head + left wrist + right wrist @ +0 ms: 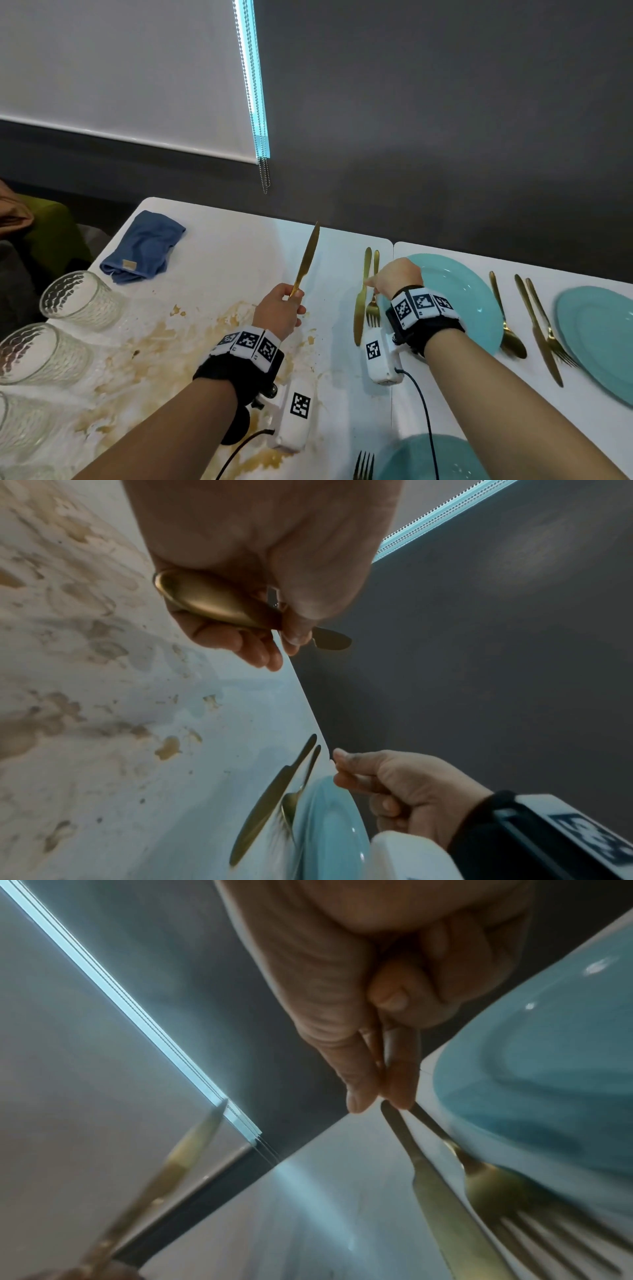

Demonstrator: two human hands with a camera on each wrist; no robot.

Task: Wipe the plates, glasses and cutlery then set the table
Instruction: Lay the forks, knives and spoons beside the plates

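Note:
My left hand (289, 303) grips a gold knife (307, 260) by its handle (212, 599), with the blade pointing up and away over the table. My right hand (371, 284) hovers just above another gold knife (359, 301) and a fork (373, 310), which lie side by side left of a teal plate (462, 291). In the right wrist view its thumb and forefinger (359, 1085) are pressed together near the handle ends of that knife (445, 1204) and fork (489, 1191). The other fingers are curled in, and I see nothing held between them.
Brown spill stains (137, 353) cover the table's left half. A blue cloth (144, 246) lies at the far left, with ribbed glasses (78, 298) along the left edge. A spoon (507, 322), another cutlery pair and a second plate (599, 335) lie right. A third plate (428, 459) and fork (363, 466) are nearest me.

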